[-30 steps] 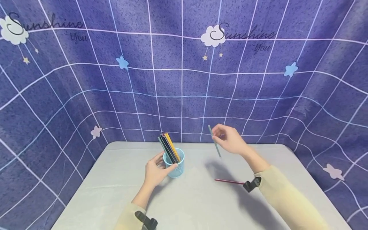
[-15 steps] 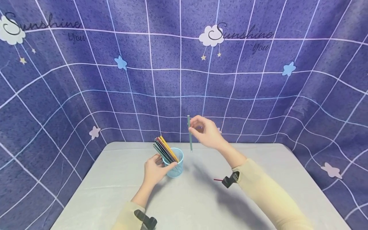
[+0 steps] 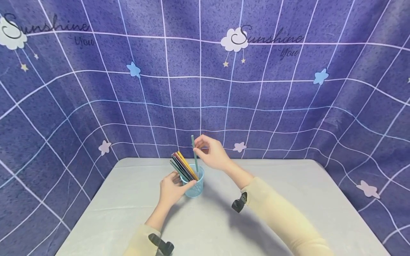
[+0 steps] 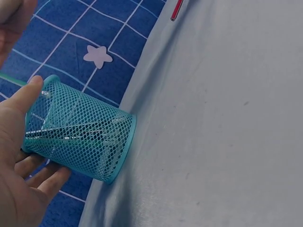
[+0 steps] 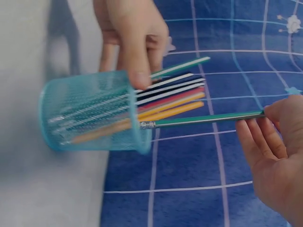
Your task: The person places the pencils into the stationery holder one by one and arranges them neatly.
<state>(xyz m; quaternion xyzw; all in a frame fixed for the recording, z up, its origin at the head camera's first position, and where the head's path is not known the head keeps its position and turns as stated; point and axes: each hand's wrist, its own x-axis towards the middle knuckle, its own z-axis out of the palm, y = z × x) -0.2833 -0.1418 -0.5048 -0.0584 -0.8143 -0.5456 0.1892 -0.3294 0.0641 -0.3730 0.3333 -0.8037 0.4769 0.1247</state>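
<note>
A light blue mesh pencil cup (image 3: 194, 191) stands on the table, holding several pencils (image 3: 183, 164) that lean left, among them yellow, dark and green ones. My left hand (image 3: 171, 190) grips the cup from its left side, thumb near the rim. With thumb and fingertips my right hand (image 3: 212, 153) pinches one end of a green pencil (image 5: 213, 118) above the cup. That pencil is nearly upright, and its ferrule end is at the cup's mouth, right of the other pencils, as the right wrist view shows. A red pencil (image 4: 176, 10) lies on the table.
The pale grey table (image 3: 128, 227) runs back to a purple-blue grid curtain (image 3: 205, 89) behind and at both sides. A dark wrist camera (image 3: 239, 202) sits on my right wrist, another (image 3: 161, 244) on my left.
My right hand has carried the green pencil left, from right of the cup to its mouth. The pencils in the cup lean further left. My left hand has stayed on the cup.
</note>
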